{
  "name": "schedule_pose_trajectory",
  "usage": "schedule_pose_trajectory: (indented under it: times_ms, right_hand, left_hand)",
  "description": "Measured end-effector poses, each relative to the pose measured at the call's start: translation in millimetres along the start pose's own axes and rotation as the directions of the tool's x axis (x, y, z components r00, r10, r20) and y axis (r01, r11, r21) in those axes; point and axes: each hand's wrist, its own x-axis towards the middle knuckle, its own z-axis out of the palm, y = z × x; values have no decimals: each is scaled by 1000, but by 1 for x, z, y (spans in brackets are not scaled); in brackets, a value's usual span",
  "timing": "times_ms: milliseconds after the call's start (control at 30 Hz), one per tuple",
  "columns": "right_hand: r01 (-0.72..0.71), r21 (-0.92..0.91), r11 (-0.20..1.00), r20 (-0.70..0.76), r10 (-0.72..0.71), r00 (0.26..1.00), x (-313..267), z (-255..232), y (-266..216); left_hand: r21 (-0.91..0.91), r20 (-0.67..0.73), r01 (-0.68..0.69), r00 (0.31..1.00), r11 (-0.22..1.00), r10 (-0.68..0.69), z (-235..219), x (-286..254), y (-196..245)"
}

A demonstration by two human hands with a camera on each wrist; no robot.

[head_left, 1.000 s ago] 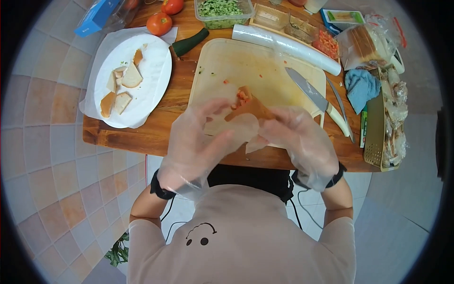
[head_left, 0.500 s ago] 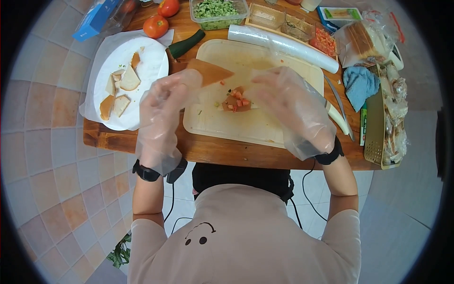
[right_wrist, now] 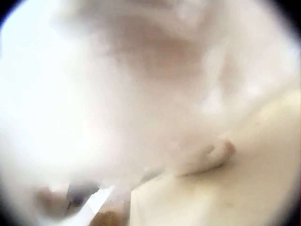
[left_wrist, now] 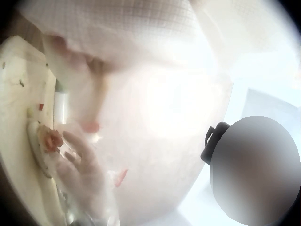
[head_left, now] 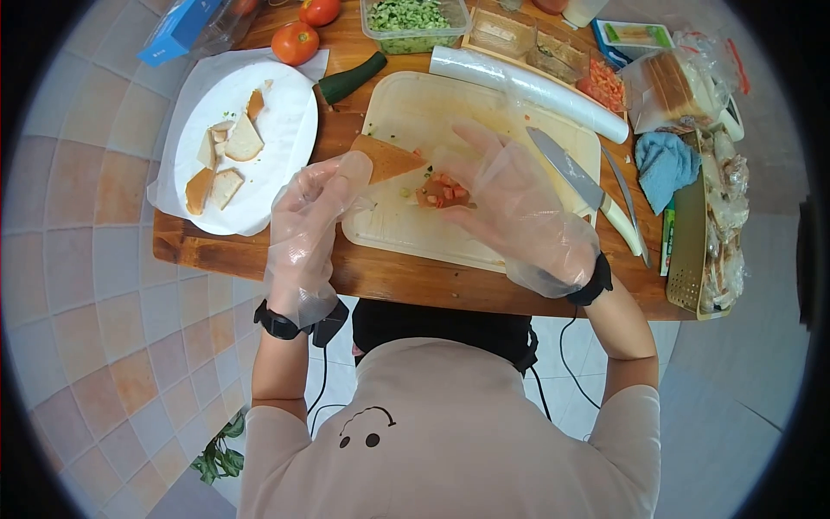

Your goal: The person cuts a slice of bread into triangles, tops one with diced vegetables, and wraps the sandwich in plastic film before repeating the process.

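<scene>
In the head view my left hand [head_left: 311, 203], in a clear plastic glove, pinches a flat brown triangle of bread [head_left: 387, 161] by its left end, above the left part of the cutting board [head_left: 406, 227]. Diced tomato [head_left: 448, 190] lies heaped on a brown piece beside it on the board. My gloved right hand [head_left: 519, 195] is just right of that heap, its fingers spread and holding nothing. The left wrist view shows the heap on pale bread [left_wrist: 35, 146], with the right hand behind it. Loose plastic glove blurs most of the right wrist view.
A knife [head_left: 566, 166] lies on the board's right side, and a roll of cling film [head_left: 527, 91] along its back edge. On the left, a white plate [head_left: 281, 130] holds cut bread pieces. Behind stand tomatoes [head_left: 295, 43], a zucchini piece [head_left: 350, 80] and diced green vegetable [head_left: 406, 15].
Both hands were together around the filled bread; then they parted, the left with the bread triangle, the filling heap on the board. Since then the right hand's fingers have spread near the heap.
</scene>
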Motion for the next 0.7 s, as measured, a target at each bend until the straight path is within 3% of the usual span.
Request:
schedule_pose_trajectory:
  times_ms: [100,200,300,500,600,700]
  right_hand:
    - [-32,-69,997,-66,27,997,4,12,-3]
    - [-128,-88,988,124,138,983,17,4,-10]
    - [-137,-22,990,125,138,982,20,8,-8]
    - [-102,-12,995,-26,102,994,18,17,-7]
    - [-71,88,994,-103,80,991,22,10,-2]
    - [-279,295,914,138,249,959,36,-29,6]
  left_hand:
    - [-2,-5,0,1000,1000,0,2,0,0]
    - [-2,-1,1,1000,1000,-1,2,0,1]
    - [5,3,-3,1000,1000,3,0,1,-1]
    - [-6,1,-6,1000,1000,6,-3,0,-1]
    - [-22,-13,-29,1000,999,29,-7,0,-3]
    - [-56,-46,-55,998,997,53,-10,-2,0]
